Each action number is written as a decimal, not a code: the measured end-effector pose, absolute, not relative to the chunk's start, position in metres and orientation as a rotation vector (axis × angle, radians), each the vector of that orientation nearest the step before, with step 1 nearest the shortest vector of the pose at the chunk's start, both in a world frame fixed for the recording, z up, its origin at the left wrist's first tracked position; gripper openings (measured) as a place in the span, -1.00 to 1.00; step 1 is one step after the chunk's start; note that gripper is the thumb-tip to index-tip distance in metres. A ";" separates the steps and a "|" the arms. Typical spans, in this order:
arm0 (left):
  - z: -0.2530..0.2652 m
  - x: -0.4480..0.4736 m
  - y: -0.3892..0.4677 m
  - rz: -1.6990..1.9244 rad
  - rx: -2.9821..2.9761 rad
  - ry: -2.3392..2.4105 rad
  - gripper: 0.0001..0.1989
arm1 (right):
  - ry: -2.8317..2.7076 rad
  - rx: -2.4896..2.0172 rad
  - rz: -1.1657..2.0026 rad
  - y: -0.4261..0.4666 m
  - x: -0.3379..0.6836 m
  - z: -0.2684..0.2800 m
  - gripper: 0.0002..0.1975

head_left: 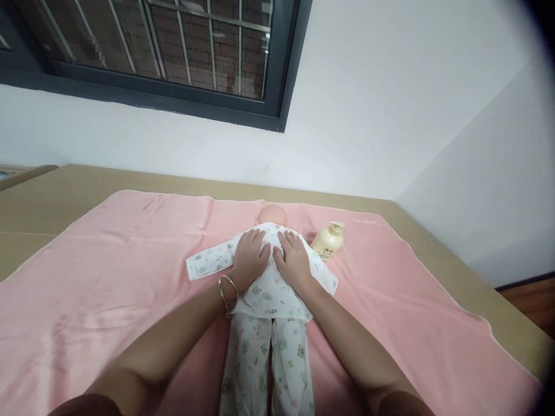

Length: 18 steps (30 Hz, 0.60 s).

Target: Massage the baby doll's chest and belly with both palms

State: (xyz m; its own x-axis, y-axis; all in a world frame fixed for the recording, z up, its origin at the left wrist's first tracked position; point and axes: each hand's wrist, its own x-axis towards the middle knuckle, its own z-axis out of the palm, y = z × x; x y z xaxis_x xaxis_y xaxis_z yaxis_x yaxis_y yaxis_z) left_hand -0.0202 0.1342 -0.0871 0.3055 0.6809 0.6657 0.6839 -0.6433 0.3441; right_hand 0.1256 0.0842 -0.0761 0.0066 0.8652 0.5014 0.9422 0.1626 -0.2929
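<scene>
A baby doll [272,216] lies stretched out on a pink blanket, its bare head at the far end. It wears a white printed top [269,297] and matching trousers [251,349]. Both my palms rest flat on the upper body of the top, side by side. My left hand [251,257], with bangles at the wrist, has its fingers stretched toward the doll's shoulder. My right hand [295,260] lies opposite, fingers extended and thumb close to the left thumb. One sleeve [211,262] spreads out to the left; the other slants down to the right, partly behind my hand.
A cream pump bottle [328,240] leans on the blanket right of the doll. The pink blanket [121,277] covers much of a wooden surface [87,188]. A white wall [347,115] stands behind, with a dark-framed barred window [280,75] at upper left.
</scene>
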 end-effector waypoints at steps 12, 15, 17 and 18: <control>-0.080 -0.019 0.118 -1.318 -2.384 -1.362 -0.85 | -1.697 -1.680 -0.283 0.074 0.121 -0.086 -0.63; -0.080 -0.018 0.119 -1.290 -2.380 -1.390 -0.82 | -1.707 -1.743 -0.264 0.074 0.120 -0.081 -0.62; -0.080 -0.018 0.120 -1.277 -2.393 -1.397 -0.79 | -1.720 -1.766 -0.245 0.074 0.120 -0.078 -0.61; -0.081 -0.018 0.121 -1.269 -2.401 -1.407 -0.78 | -1.727 -1.775 -0.232 0.074 0.120 -0.077 -0.60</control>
